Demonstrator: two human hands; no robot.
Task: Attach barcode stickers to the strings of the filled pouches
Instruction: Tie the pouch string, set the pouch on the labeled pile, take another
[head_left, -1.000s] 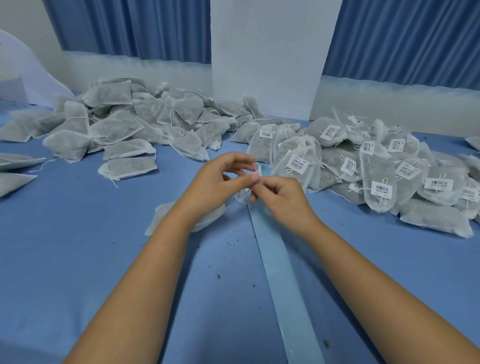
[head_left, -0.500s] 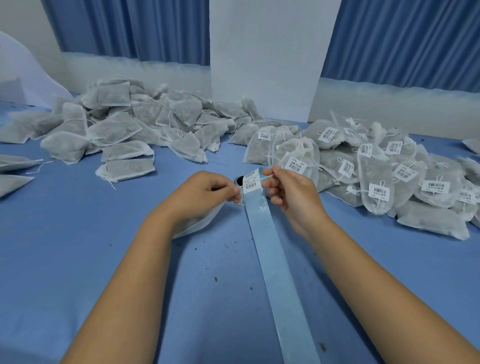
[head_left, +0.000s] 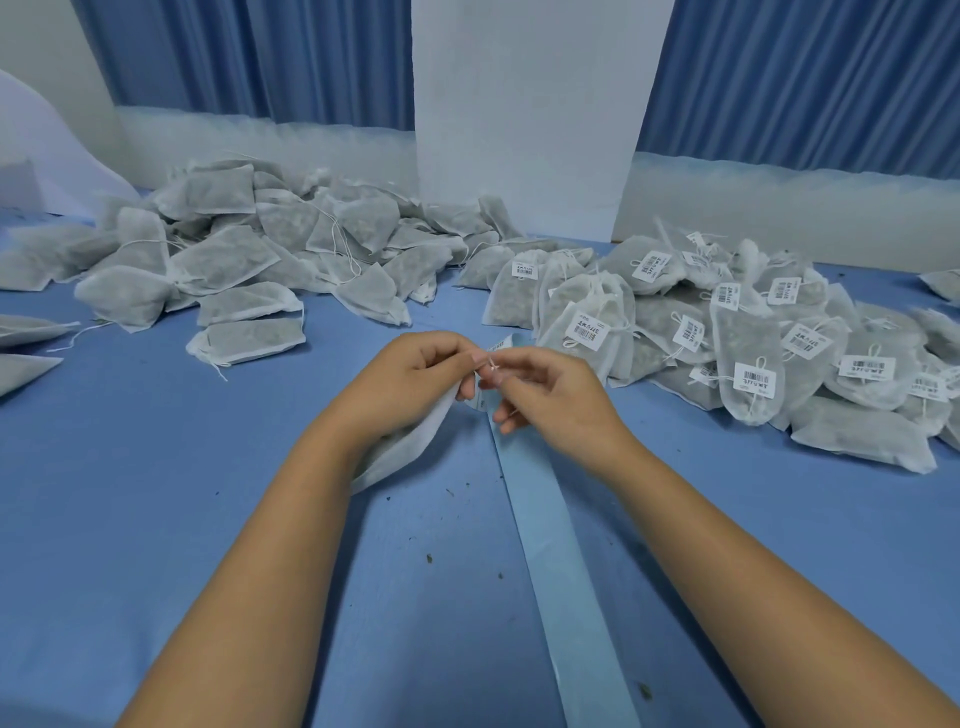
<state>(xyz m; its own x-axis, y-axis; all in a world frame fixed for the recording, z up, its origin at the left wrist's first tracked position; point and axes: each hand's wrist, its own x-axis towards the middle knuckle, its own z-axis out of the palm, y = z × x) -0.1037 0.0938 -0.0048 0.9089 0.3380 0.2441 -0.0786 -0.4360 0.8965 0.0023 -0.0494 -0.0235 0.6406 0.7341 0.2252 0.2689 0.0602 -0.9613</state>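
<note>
While both hands meet over the middle of the blue table (head_left: 156, 493), the left hand (head_left: 410, 384) curls its fingers and pinches the thin white string (head_left: 491, 367) of a filled pouch (head_left: 410, 449) between thumb and forefinger. The pouch itself slopes down from under that palm and wrist, with its lower end on the table. The right hand (head_left: 556, 400) grips the same string from the other side with thumb and forefinger, fingertips almost touching those of the left, while its other fingers hang loosely bent. Just below the pinch, a small white barcode sticker (head_left: 477, 401) shows between the two hands, mostly hidden; whether it is already folded round the string cannot be told. A pale blue backing strip (head_left: 561, 545) runs from behind the hands toward the near edge, with one printed label (head_left: 500, 343) at its far end. To the left lies a heap of unlabelled pouches (head_left: 249, 260), to the right a heap of labelled pouches (head_left: 753, 338). A white board (head_left: 524, 114) stands behind them, before blue curtains (head_left: 805, 78).
</note>
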